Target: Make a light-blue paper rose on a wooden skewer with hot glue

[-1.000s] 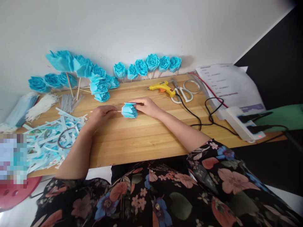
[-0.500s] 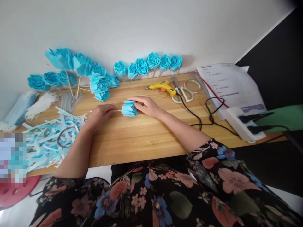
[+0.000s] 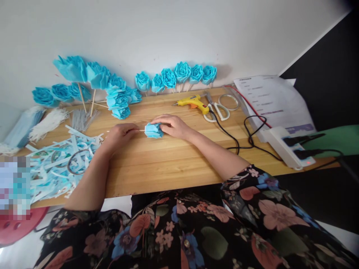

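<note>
A blue flower [image 3: 153, 130] on a thin stick lies sideways between my hands, low over the wooden table [image 3: 146, 164]. The fingers of my left hand [image 3: 121, 135] are closed round the stick to the left of the bloom. My right hand [image 3: 174, 126] grips the right side of the bloom, with its fingers over the top edge of the petals. My left palm hides part of the stick.
Blue flowers [image 3: 168, 77] on sticks lean along the wall. A yellow glue gun [image 3: 193, 102], scissors [image 3: 217, 112] and a tape roll [image 3: 228, 102] lie behind my right hand. Paper strips [image 3: 61, 164] cover the left; a power strip [image 3: 290, 147] sits right.
The blue flower has turned slightly about its stick, and my right fingers have shifted a little over its petals. My left hand has hardly moved.
</note>
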The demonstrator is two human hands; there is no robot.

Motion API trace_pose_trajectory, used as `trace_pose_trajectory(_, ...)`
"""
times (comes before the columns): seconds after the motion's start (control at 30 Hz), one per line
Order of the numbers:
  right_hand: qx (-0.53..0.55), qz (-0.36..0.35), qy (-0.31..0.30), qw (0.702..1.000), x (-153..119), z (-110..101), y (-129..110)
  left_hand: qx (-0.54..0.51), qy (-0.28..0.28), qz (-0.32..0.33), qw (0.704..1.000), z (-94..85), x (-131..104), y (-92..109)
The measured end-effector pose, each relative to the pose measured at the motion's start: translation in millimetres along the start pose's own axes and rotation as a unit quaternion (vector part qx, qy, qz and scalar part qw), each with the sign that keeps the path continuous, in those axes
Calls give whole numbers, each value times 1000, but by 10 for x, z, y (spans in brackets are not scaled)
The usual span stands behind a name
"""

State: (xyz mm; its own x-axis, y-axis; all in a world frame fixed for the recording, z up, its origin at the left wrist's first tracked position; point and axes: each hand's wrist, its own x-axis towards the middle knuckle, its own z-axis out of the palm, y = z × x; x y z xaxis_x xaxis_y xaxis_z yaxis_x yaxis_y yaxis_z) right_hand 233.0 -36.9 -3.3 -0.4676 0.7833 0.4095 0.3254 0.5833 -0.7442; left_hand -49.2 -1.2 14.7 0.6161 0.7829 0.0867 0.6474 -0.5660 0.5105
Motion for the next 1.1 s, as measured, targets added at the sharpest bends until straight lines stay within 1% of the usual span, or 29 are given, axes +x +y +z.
trace_pose_trajectory(0.2, -48, -31, -6, 998, 11, 13, 38, -22, 22, 32, 999, 10, 17, 15)
trace_pose_trajectory(0.33, -81, -46, -3, 996, 7, 10, 56, -48, 33, 38, 998, 20, 20, 64)
trace_pose_trajectory(0.43, -90, -52, -12, 995, 1, 5, 50, -70, 34, 32, 996, 33, 7, 136)
trace_pose_trajectory(0.53, -81, -58, -16, 995, -3, 9, 27, -88, 38, 4, 995, 50, -15, 208)
trace_pose_trajectory(0.63, -66, -43, -6, 997, -8, 13, -10, -87, 53, -10, 995, 71, -30, 239)
trace_pose_trajectory(0.73, -44, -20, 7, 999, -16, 7, -49, -80, 65, 8, 995, 87, -31, 234)
trace_pose_trajectory(0.83, -40, -14, 12, 999, -23, 0, -75, -89, 67, 21, 994, 86, -26, 241)
trace_pose_trajectory(1.0, -60, -40, 15, 997, -15, 6, -67, -89, 77, 55, 992, 56, -13, 299)
trace_pose_trajectory(1.1, -61, -69, 3, 996, 1, 14, -46, -78, 87, 84, 990, 55, 5, 306)
